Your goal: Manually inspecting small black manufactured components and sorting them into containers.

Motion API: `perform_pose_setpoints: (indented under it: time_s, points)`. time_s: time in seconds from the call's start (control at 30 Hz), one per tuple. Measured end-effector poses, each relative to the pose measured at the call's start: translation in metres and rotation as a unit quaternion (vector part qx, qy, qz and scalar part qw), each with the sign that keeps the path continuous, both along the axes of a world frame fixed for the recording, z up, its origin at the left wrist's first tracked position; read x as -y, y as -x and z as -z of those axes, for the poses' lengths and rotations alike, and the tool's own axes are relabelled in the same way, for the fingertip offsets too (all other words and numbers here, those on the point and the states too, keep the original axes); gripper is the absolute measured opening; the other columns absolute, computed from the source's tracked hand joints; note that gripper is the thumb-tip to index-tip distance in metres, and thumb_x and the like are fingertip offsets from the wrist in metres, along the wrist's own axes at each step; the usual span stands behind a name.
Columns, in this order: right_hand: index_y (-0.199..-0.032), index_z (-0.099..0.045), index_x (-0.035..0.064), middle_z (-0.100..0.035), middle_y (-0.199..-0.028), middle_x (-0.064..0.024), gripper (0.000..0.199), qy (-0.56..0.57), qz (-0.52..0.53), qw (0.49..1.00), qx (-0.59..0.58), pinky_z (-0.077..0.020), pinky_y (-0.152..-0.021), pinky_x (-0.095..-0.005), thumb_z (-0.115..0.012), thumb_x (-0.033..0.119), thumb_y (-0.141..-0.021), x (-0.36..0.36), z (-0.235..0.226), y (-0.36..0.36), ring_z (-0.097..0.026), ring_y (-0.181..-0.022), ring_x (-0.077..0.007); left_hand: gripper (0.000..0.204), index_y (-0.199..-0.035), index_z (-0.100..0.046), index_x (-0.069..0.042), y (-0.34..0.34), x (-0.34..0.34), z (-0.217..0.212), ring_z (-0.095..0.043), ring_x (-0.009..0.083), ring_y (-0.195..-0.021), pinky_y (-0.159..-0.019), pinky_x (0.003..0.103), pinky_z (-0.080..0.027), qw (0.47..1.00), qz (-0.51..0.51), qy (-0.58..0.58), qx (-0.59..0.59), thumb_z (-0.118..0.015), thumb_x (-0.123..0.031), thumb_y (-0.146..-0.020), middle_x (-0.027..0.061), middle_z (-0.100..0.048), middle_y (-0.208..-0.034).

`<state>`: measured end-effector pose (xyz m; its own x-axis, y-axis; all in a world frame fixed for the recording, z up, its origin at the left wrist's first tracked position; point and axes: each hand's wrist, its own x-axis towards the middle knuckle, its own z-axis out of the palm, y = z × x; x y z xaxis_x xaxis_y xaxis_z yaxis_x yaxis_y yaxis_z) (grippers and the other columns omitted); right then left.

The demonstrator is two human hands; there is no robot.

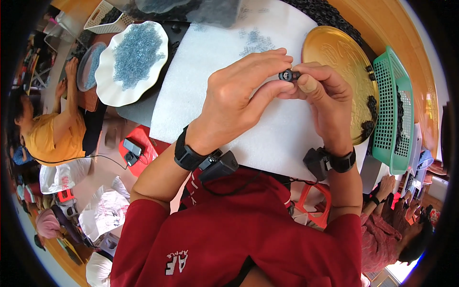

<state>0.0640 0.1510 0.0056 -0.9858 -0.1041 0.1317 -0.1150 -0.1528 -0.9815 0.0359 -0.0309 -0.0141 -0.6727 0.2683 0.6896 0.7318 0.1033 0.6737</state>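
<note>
Over a white foam sheet, my two hands meet fingertip to fingertip around a small black round part. My left hand pinches it from one side between thumb and fingers. From the other side my right hand closes its thumb and forefinger on its end. A pale ring or insert shows in the part's face; its finer detail is too small to read. Beyond my left hand, small greyish-blue wire-like pieces lie scattered on the foam. A gold tray beside my right hand bears several small black parts.
To the left stands a white scalloped plate heaped with greyish-blue pieces. A green basket stands at the right, past the tray. Black parts line the far edge. Co-workers sit at left, in yellow, and at lower right.
</note>
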Motion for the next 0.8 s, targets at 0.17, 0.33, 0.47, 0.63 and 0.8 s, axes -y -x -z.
perform_pose_setpoints:
  time_s: [0.17,0.33,0.47,0.63,0.8]
  points:
    - [-0.101,-0.065,-0.0026,-0.066,-0.096,-0.0114,0.014,0.017,-0.014,1.0,-0.015,-0.0567,-0.075,-0.0287,-0.064,0.006,-0.089,-0.001,0.002,0.0,-0.067,-0.081,-0.0177,0.026,-0.107,-0.067,0.0,0.0,0.0,-0.001,-0.064,0.0298,-0.108,-0.091,0.035,-0.051,1.0,0.007,-0.002,0.015,-0.067,0.0,-0.081,0.0165,-0.068,-0.108]
    - [-0.102,-0.064,-0.0033,-0.066,-0.098,-0.0121,0.015,0.019,-0.025,0.999,-0.033,-0.0576,-0.076,-0.0302,-0.063,0.003,-0.089,-0.003,0.005,0.004,-0.067,-0.082,-0.0194,0.025,-0.108,-0.067,0.0,0.001,-0.002,0.001,-0.065,0.0266,-0.106,-0.091,0.033,-0.05,0.998,0.032,-0.011,0.057,-0.066,-0.001,-0.083,0.017,-0.068,-0.109]
    - [-0.102,-0.064,-0.0032,-0.065,-0.101,-0.0124,0.013,0.046,-0.038,0.997,-0.053,-0.0576,-0.076,-0.0298,-0.062,0.002,-0.09,-0.003,0.007,0.006,-0.067,-0.083,-0.0194,0.022,-0.1,-0.068,0.001,0.0,-0.005,0.0,-0.067,0.029,-0.1,-0.085,0.034,-0.053,0.994,0.026,-0.055,0.093,-0.07,-0.001,-0.079,0.016,-0.07,-0.1]
    - [-0.103,-0.063,-0.0031,-0.065,-0.102,-0.0122,0.014,0.038,-0.044,0.996,-0.061,-0.0575,-0.075,-0.029,-0.062,0.002,-0.09,-0.004,0.009,0.006,-0.067,-0.083,-0.0186,0.023,-0.101,-0.068,0.001,0.002,-0.005,0.002,-0.067,0.0291,-0.101,-0.085,0.034,-0.053,0.996,0.017,-0.042,0.076,-0.07,0.0,-0.079,0.0163,-0.07,-0.101]
    - [-0.103,-0.062,-0.0015,-0.065,-0.102,-0.0104,0.016,0.027,-0.073,0.997,0.026,-0.0581,-0.075,-0.0308,-0.064,0.008,-0.09,-0.01,0.002,0.005,-0.066,-0.084,-0.0167,0.025,-0.104,-0.067,0.001,0.003,-0.004,0.002,-0.066,0.0295,-0.102,-0.086,0.034,-0.053,0.998,0.011,-0.017,0.053,-0.069,0.001,-0.078,0.0159,-0.069,-0.103]
